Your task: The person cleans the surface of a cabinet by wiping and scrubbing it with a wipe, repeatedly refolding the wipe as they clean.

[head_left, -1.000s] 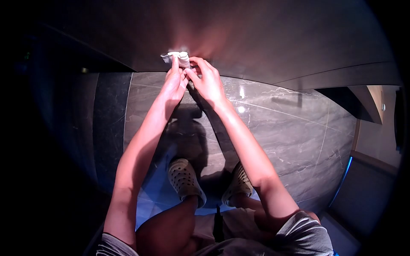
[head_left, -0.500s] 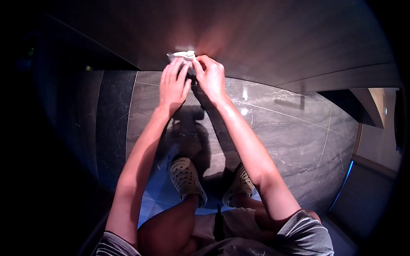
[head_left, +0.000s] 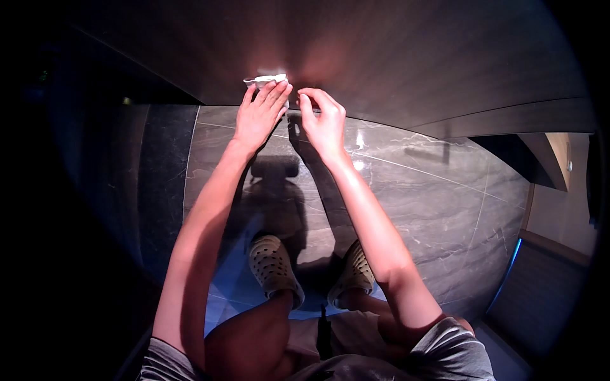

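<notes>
A small white object (head_left: pixel 272 79), like a folded cloth or tissue, is against the dark wood-look panel (head_left: pixel 406 57); its exact kind is unclear. My left hand (head_left: pixel 257 117) lies over its lower part with the fingers stretched out flat, hiding some of it. Just to the right, apart from the white object, is my right hand (head_left: pixel 326 124). Its fingers are curled and the thumb is close to the index finger. Whether anything small is between them does not show.
Below the panel runs a grey marble-look tiled floor (head_left: pixel 413 190). My feet stand on it in beige clogs (head_left: pixel 273 263). At the right are a light wooden edge (head_left: pixel 559 159) and a blue light strip (head_left: pixel 506 276). The left side is dark.
My right hand has drawn away to the right from the white object. My left hand has flattened over the object, and the object looks more level now.
</notes>
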Demonstrator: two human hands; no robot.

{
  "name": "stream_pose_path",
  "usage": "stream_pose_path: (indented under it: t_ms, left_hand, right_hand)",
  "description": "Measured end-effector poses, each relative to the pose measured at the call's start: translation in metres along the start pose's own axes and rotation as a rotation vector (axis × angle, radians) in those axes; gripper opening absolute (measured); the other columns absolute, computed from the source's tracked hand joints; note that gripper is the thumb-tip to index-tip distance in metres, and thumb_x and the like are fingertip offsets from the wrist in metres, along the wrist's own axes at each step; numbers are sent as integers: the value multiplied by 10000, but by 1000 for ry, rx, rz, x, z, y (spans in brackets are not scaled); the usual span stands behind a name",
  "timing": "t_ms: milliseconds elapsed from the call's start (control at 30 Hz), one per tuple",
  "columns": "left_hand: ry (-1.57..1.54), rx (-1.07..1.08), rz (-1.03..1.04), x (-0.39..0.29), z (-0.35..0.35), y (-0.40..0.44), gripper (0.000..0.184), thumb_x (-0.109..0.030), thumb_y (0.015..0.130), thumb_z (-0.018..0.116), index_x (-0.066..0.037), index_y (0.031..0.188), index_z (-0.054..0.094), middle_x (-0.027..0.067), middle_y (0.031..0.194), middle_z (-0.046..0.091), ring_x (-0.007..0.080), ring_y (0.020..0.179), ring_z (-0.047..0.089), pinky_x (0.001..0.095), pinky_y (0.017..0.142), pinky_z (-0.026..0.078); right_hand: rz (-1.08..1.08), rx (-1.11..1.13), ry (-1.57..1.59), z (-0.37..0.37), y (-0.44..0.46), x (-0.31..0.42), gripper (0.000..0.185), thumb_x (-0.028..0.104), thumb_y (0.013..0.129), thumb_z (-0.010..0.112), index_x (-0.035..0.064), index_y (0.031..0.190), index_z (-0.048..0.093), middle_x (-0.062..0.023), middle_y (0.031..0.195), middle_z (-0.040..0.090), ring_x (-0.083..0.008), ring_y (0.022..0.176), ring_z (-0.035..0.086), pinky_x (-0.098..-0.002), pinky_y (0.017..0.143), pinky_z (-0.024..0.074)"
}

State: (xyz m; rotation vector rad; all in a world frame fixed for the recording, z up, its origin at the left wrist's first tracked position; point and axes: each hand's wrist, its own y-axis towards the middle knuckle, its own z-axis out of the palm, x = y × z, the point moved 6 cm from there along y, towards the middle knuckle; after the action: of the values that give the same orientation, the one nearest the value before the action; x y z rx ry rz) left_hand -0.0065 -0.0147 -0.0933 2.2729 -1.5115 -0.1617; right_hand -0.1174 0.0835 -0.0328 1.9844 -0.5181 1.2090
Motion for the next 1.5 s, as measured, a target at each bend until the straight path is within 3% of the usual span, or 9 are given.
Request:
stream_pose_path:
  t_ms: [367, 767, 933, 1033, 1167, 1300, 1367, 1400, 1500]
  left_hand:
    - [409, 36, 551, -15, 7, 28, 608, -284, 908, 491, -261, 1501, 356, -176, 1576, 257, -22, 1431, 211, 304, 1207, 168]
    - [444, 286, 410, 31, 15, -5, 645, -261, 985, 390, -301, 1566, 113, -250, 1588, 139, -37, 1420, 218, 247, 1194, 164]
    - [949, -19, 633, 7, 7, 18, 629, -259, 993, 380, -277, 1566, 122, -162, 1605, 173, -20, 1430, 217, 248, 1196, 182]
    - [204, 120, 621, -19, -3, 27, 688, -219, 918, 465, -277, 1552, 205, -165, 1587, 227, -24, 1406, 268, 258, 1181, 221]
    - [203, 134, 600, -23, 2, 28, 658, -215, 929, 459, -252, 1546, 234, -171, 1590, 218, -29, 1417, 248, 242, 1189, 216]
    - [401, 150, 553, 16, 17, 10, 623, -205, 975, 419, -188, 1554, 191, -150, 1606, 174, -12, 1426, 231, 232, 1196, 206]
    - [1221, 7, 653, 44, 33, -9, 607, -225, 999, 388, -167, 1558, 160, -146, 1616, 126, -12, 1430, 208, 235, 1201, 193]
    - [635, 293, 602, 50, 8, -10, 599, -240, 1015, 363, -154, 1561, 131, -147, 1621, 81, -12, 1435, 184, 239, 1208, 178]
    - [879, 190, 631, 59, 23, -15, 622, -240, 1003, 374, -170, 1565, 117, -154, 1622, 65, -11, 1440, 170, 251, 1211, 174]
  right_hand:
    - [-63, -80, -100, -36, -6, -8, 80, 7, 879, 611, 2, 937, 665, -136, 867, 676, -236, 707, 667, -330, 659, 531]
    - [-226, -69, -310, -73, -3, -5, 208, -66, 751, 589, 21, 922, 670, -104, 1052, 657, -294, 984, 631, -386, 838, 522]
    - [-239, -86, -314, -73, -2, -2, 263, -71, 751, 575, 25, 980, 665, -116, 1076, 639, -301, 1013, 621, -387, 856, 517]
    - [-248, -76, -307, -67, -1, 2, 283, -75, 747, 573, 23, 997, 662, -119, 1081, 632, -303, 1025, 614, -391, 864, 512]
    - [-284, -66, -314, -60, 1, 6, 283, -74, 737, 580, 21, 991, 663, -119, 1062, 631, -306, 1006, 613, -396, 858, 512]
    - [-300, -74, -339, -59, 1, 5, 289, -72, 728, 585, 28, 986, 669, -119, 1060, 622, -307, 998, 605, -400, 849, 513]
    - [-293, -79, -335, -57, 0, 4, 289, -69, 729, 585, 30, 987, 670, -118, 1070, 616, -306, 1010, 599, -403, 852, 511]
    - [-283, -70, -331, -56, 0, 3, 289, -67, 730, 585, 31, 988, 671, -118, 1075, 613, -305, 1014, 598, -403, 853, 510]
    - [-262, -52, -318, -51, -1, 3, 289, -62, 734, 585, 35, 991, 672, -117, 1085, 608, -306, 1021, 594, -403, 859, 508]
